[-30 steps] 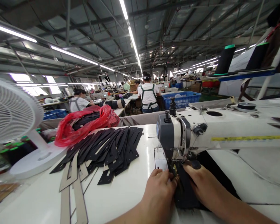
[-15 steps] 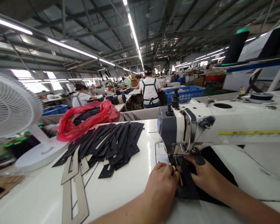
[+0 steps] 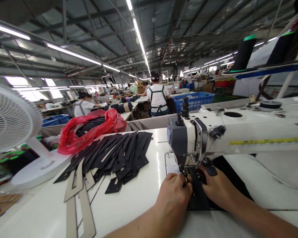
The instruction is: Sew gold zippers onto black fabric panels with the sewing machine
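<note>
Under the head of a white sewing machine (image 3: 258, 124) lies a piece of black fabric (image 3: 200, 200) with a gold metal zipper along it. My left hand (image 3: 175, 195) is at its left side, with bent fingers closed on the zipper edge close to the presser foot. On the other side, my right hand (image 3: 220, 188) grips the fabric with thumb and forefinger; its other fingers are hidden. More black material (image 3: 230, 175) extends behind my right hand. The needle and the exact stitching spot are hard to make out.
Left on the white table (image 3: 129, 211) lies a fanned pile of black frame-shaped pieces (image 3: 119, 155), several beige side up. Behind it sits a red plastic bag (image 3: 91, 130), beside a white fan (image 3: 29, 138). Thread cones (image 3: 243, 54) stand upper right. Co-workers (image 3: 159, 96) work beyond.
The black fabric and zipper have shifted slightly away from me under the machine, and less of the gold teeth shows. Both hands keep their hold. The camera view has tilted and shifted a little.
</note>
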Demonstrator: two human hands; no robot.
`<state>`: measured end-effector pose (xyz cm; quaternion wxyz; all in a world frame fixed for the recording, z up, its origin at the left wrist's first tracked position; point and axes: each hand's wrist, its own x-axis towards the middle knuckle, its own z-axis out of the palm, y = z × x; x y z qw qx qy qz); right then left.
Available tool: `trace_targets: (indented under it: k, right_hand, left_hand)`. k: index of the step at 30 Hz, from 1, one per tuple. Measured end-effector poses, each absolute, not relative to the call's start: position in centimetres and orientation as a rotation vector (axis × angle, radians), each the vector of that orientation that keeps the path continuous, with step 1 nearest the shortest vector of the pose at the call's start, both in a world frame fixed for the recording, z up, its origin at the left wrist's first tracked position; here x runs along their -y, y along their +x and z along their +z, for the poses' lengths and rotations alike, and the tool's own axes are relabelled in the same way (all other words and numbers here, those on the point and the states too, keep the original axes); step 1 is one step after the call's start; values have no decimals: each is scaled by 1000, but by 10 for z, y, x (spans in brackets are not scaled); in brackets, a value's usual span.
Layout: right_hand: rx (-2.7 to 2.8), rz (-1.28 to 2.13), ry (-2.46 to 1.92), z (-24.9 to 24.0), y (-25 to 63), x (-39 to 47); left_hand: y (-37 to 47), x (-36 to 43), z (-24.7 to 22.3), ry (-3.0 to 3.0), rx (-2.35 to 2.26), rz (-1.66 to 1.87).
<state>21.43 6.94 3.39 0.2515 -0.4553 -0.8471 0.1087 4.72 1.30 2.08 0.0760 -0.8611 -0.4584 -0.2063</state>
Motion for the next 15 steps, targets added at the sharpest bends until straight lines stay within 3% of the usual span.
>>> trace_targets:
  k: [9,15]
  right_hand:
    - [2279,88,-1576,29,202,-89]
    - [2373,-3,-1234,27,225,-49]
  left_hand:
    - [45,-13,23,-2607,1388,-578]
    - [37,-1,26,-2711,1353,-715]
